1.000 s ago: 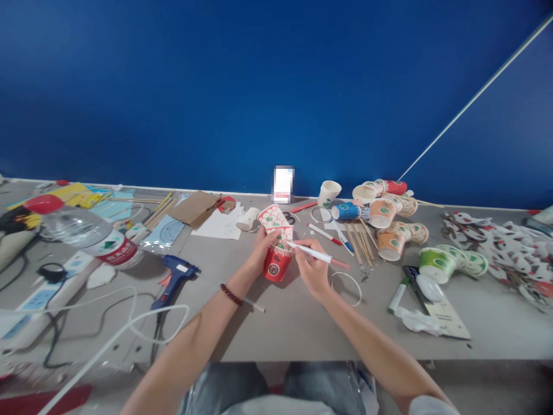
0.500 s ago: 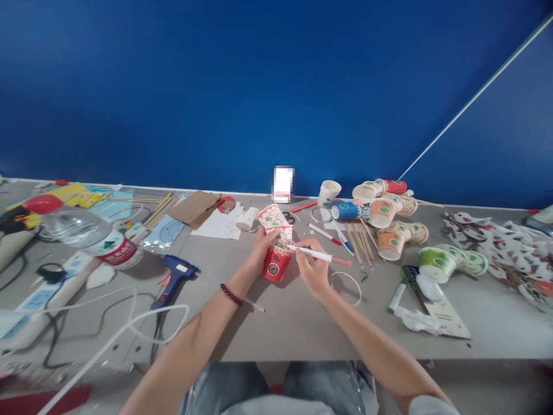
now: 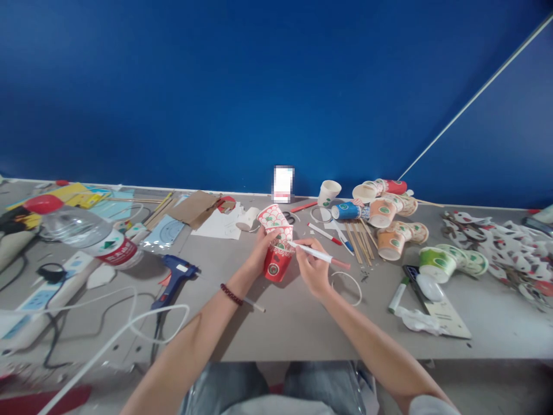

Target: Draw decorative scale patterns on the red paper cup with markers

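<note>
My left hand [image 3: 258,253] is wrapped round the left side of a chain of joined paper cups. Its lower cup [image 3: 277,264] is solid red with a round dark emblem, and the upper part [image 3: 273,218] is white with a red wave pattern. Pinched in my right hand [image 3: 311,270] is a white marker [image 3: 317,253] with a red end pointing right. The marker's tip is at the right edge of the patterned middle section; whether it touches is too small to tell.
A blue glue gun [image 3: 175,279] and a large bottle [image 3: 93,236] lie left. Wooden sticks [image 3: 360,242], a blue cup [image 3: 345,210] and orange cups [image 3: 391,245] are right. A phone [image 3: 283,184] stands against the blue wall.
The marker in my right hand has tilted slightly, its tip shifting a little up. My left hand and the cups have hardly moved.
</note>
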{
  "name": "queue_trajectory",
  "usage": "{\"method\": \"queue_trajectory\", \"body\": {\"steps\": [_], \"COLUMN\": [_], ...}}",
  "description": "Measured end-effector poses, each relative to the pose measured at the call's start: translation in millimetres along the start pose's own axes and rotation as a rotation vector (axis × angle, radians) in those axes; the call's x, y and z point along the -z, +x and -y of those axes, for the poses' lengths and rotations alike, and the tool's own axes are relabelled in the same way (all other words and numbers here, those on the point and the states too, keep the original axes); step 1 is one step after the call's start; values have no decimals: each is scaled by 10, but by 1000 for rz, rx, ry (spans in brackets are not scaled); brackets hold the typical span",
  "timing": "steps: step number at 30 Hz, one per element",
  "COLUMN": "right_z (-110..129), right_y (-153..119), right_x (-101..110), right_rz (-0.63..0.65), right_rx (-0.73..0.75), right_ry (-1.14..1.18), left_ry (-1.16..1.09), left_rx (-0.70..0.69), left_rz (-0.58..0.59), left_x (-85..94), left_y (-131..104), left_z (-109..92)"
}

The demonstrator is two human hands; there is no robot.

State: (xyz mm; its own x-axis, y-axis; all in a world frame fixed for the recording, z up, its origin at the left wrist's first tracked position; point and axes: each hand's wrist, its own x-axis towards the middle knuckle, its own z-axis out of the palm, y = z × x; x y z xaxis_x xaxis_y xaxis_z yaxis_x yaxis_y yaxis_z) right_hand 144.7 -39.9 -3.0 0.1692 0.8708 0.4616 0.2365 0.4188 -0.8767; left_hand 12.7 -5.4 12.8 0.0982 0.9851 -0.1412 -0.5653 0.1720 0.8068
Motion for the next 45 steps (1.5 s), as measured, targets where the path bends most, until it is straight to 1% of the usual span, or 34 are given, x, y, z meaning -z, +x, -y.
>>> {"method": "queue_trajectory", "body": {"steps": [8,17,25,32,36,43,45], "right_z": [23,37,12,-21,-4,-6,-12], "right_y": [1,3,2,4,7,-4,-5], "right_x": [-4,-9,-9,-7,-12,-14,-12], "right_rz": [16,-19,-9,16,3,4,2], "right_rx": [19,-3,-33,4,11,-16,-18], "right_ry": [23,56,89,55,45,74,75], "left_ry": [-18,-14,-23,-29,-41,-135,-132], "left_rx": [-5,-14,-3,-7,-6,-5,-12], "left_rz": [42,32,14,41,43,48,50], "left_x": [2,41,15,-6,-25,45,60], "left_y": [4,25,5,-7,-19,44,59], "left_z": [1,28,9,-4,-16,48,58]}}
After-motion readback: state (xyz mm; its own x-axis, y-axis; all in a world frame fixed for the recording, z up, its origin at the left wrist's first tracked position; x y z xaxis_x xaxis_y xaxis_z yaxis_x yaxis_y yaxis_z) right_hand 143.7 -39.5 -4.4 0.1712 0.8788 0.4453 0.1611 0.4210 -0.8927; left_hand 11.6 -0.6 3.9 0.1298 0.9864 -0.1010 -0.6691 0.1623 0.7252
